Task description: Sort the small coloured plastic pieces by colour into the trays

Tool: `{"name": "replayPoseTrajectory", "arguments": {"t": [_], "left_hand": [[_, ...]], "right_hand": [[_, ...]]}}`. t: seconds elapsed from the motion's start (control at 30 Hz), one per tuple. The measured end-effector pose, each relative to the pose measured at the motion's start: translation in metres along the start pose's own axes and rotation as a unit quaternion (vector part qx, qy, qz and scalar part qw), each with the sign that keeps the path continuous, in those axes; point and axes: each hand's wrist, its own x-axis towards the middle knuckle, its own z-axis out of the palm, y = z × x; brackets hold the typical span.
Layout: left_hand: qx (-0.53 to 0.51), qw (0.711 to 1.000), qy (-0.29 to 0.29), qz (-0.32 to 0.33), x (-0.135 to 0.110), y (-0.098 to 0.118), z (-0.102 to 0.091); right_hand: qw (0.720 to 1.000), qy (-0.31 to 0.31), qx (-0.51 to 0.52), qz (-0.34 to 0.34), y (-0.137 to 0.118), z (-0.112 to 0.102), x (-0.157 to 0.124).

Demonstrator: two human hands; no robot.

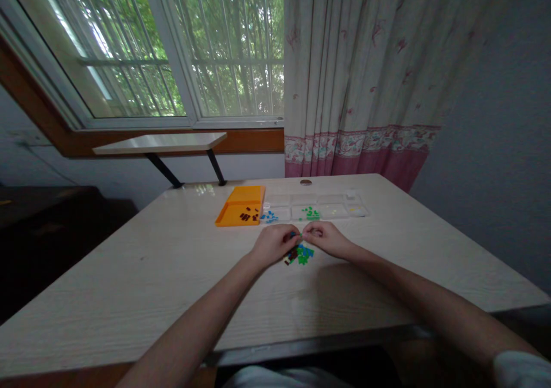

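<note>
My left hand and my right hand meet over the middle of the table, fingers pinched together. A tiny green piece shows between the fingertips of both hands, and some blue shows in the fingers of my left hand. The pieces are too small to tell their exact shape. Right below lies a small heap of green, blue, brown and pale plastic pieces, partly covered by my left hand. Behind my hands are an orange box and a clear compartment tray.
Brown pieces lie in the orange box. The tray's front compartments hold blue pieces, green pieces and a few yellow ones. A raised shelf stands at the back left, and a brown oval marks the table's far edge.
</note>
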Motion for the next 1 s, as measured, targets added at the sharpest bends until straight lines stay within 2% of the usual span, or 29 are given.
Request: {"name": "replayPoseTrajectory", "arguments": {"t": [0.17, 0.33, 0.47, 0.87, 1.0], "left_hand": [[0.008, 1.0, 0.013, 0.018, 0.0, 0.001, 0.001], [0.014, 0.999, 0.032, 0.02, 0.001, 0.001, 0.0], [0.012, 0.999, 0.048, 0.016, 0.002, -0.001, -0.001], [-0.003, 0.999, 0.029, 0.025, 0.002, 0.002, -0.001], [0.011, 0.999, 0.03, -0.013, 0.003, -0.005, -0.008]], "right_hand": [[0.999, 0.009, -0.037, -0.01, -0.003, 0.0, -0.001], [0.983, 0.037, -0.154, -0.093, -0.012, -0.006, -0.006], [0.969, 0.053, -0.203, -0.132, -0.015, -0.009, -0.008], [0.951, 0.081, -0.235, -0.186, -0.014, -0.007, -0.008], [0.941, 0.116, -0.233, -0.214, -0.019, -0.015, -0.008]]}}
